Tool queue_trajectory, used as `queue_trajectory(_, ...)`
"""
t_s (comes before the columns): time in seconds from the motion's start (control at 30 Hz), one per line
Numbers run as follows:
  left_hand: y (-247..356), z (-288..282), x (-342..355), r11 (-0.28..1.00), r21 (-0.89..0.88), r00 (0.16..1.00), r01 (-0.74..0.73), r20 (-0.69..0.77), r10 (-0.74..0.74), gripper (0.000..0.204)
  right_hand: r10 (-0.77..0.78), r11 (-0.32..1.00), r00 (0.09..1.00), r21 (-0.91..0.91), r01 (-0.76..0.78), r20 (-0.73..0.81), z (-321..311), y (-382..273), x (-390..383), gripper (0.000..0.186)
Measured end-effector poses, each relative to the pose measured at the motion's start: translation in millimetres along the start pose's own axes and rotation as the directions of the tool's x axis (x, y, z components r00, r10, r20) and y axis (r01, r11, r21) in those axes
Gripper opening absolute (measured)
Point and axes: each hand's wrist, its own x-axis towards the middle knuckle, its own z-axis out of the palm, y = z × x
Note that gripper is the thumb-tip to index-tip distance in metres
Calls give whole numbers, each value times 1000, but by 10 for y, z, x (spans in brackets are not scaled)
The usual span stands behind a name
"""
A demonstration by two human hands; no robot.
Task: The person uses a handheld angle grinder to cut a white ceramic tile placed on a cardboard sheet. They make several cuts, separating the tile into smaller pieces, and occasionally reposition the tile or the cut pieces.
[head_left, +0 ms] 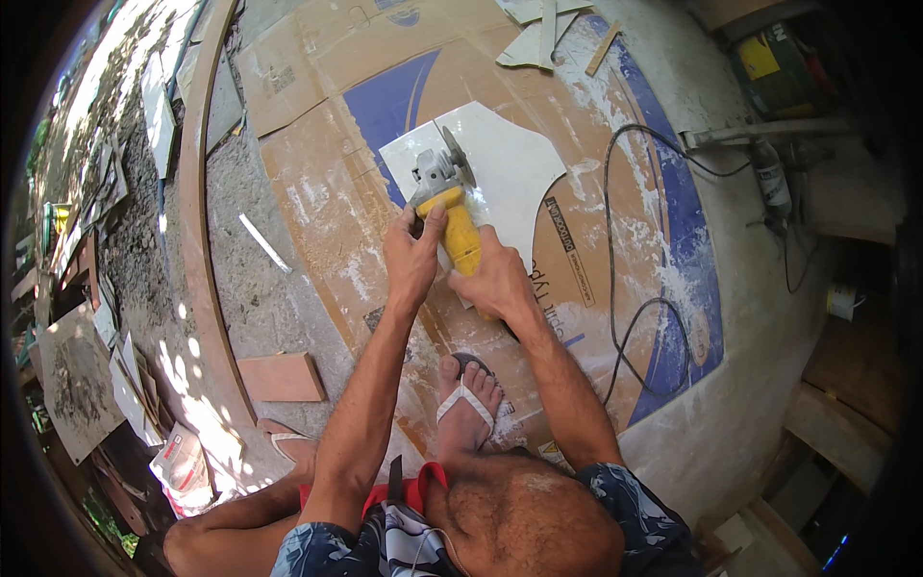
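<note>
Both hands grip a yellow angle grinder (pixel 462 236) with a grey metal head. My left hand (pixel 413 252) is wrapped near its front, thumb on top of the yellow body. Around the rear part of the body closes my right hand (pixel 494 276). The thin cutting disc (pixel 459 156) stands nearly upright over a white tile (pixel 505 168) with a curved right edge. A narrow dark line runs in the tile by the disc; whether the disc touches the tile I cannot tell. Under the tile lies a flattened cardboard box (pixel 317 207), brown and blue, dusted white.
A black power cord (pixel 608 192) loops over the cardboard's right side. Tile offcuts (pixel 524 46) and a wood strip (pixel 603 50) lie at the far edge. A long wooden board (pixel 195 192) and a short plank (pixel 281 377) lie left. My sandalled foot (pixel 469 404) rests on the cardboard.
</note>
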Motion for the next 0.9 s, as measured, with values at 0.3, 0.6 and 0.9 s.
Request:
queue_trajectory(0.3, -4, 20, -61, 999, 38, 1000, -18, -8, 18, 45, 9, 1000, 1000, -19, -8, 20, -27, 20, -58, 67)
queue_trajectory(0.6, -127, 27, -91, 998, 57, 1000, -8, -21, 9, 51, 29, 999, 999, -21, -29, 13, -4, 75, -96, 67)
queue_trajectory(0.9, -82, 50, -200, 998, 68, 1000, -6, -16, 7, 52, 50, 998, 998, -46, -48, 36, -40, 81, -205, 65)
